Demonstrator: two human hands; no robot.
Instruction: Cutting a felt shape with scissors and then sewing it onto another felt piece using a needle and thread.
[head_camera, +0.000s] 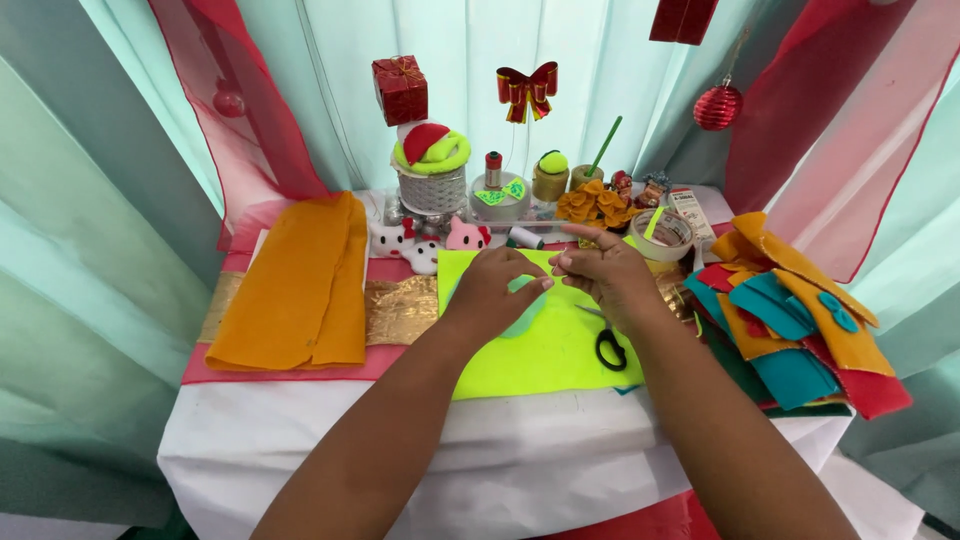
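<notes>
Both hands' fingers (540, 283) pinch, seemingly, a small pale piece (522, 284) above the green felt (530, 350).

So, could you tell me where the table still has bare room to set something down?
Free: the white tablecloth strip along the front edge, below the orange felt and the lime felt sheet. Crowded: the back row around the white basket, and the right side under the felt scrap pile.

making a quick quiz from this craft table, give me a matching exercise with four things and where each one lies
Things:
1 orange felt sheet
2 scissors
3 pile of felt cutouts
4 tape roll

Places:
A on the neon green sheet, under the right hand
B left side of the table
C behind the right hand
D right edge of the table

Pairs: 1-B, 2-A, 3-D, 4-C
</notes>
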